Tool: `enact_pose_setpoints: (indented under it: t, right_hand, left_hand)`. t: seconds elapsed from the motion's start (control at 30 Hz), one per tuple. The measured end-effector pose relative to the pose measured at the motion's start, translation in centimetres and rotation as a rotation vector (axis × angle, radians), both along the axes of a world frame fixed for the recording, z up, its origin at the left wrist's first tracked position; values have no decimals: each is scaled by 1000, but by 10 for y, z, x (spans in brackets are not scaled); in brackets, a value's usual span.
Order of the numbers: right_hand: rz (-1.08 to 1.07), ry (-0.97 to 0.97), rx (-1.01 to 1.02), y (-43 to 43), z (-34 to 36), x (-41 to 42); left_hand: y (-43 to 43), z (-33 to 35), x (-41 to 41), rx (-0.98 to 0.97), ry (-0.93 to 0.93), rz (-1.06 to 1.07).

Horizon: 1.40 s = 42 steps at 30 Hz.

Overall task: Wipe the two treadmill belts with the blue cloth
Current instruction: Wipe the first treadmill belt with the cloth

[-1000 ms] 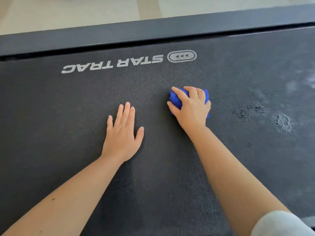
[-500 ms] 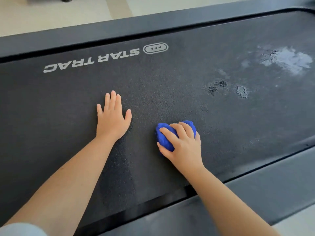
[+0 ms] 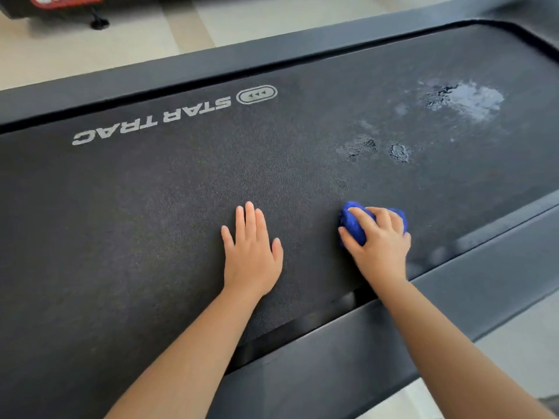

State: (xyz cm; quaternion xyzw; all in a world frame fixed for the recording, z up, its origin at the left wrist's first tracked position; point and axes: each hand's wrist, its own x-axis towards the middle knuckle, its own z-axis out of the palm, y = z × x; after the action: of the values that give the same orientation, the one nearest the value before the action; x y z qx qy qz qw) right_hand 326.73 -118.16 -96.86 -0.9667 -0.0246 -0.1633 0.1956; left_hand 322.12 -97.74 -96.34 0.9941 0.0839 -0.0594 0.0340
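Two hands on one treadmill belt (image 3: pixel 151 222). The right hand (image 3: pixel 378 246) has drawn the blue cloth (image 3: pixel 352 223) back from up by the lettering to the belt's near side, close to the side rail (image 3: pixel 453 297). Its fingers are curled over the balled cloth, pressing it down. The left hand (image 3: pixel 251 261) has stayed flat on the belt, fingers straight and close together, thumb out.

Beyond the right fingers lie two small crusty spots (image 3: pixel 372 149); farther beyond, to their right, a larger whitish patch (image 3: pixel 472 99). Both look untouched, so the soiled area likely comes next. Second belt not in view.

Writing: "STAR TRAC" (image 3: pixel 151 122) in white, upside down to the wearer, beyond the left fingers, with an oval three-arrow badge (image 3: pixel 256 94) beside it. A red label (image 3: pixel 65 0) far beyond is cropped and unreadable.
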Motion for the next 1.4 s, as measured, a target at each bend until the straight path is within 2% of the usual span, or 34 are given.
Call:
enact_pose_setpoints:
  t: [0.1, 0.2, 0.53, 0.7, 0.87, 1.0, 1.17, 1.3, 1.4]
  right_hand:
    - [103, -61, -55, 33, -3, -31]
    - [163, -41, -65, 46, 0, -44]
    - [128, 29, -114, 49, 4, -46]
    - [146, 1, -123, 49, 0, -45]
    - [310, -34, -99, 49, 1, -47]
    - [400, -31, -107, 44, 2, -37]
    - [497, -14, -124, -23, 1, 2]
    - [331, 34, -89, -114, 3, 62]
    - [214, 34, -57, -149, 4, 83]
  left_hand:
    - [-1, 1, 2, 26, -5, -18]
    - [-1, 2, 0, 0, -8, -18]
    - [5, 3, -4, -83, -64, -65]
    - [5, -1, -2, -87, -101, -24]
    - [2, 4, -3, -77, 10, -14]
    - [-17, 15, 14, -74, 2, 77]
    - [-67, 14, 30, -163, -16, 106]
    - [-81, 7, 33, -102, -23, 173]
    - [-81, 5, 34, -71, -17, 166]
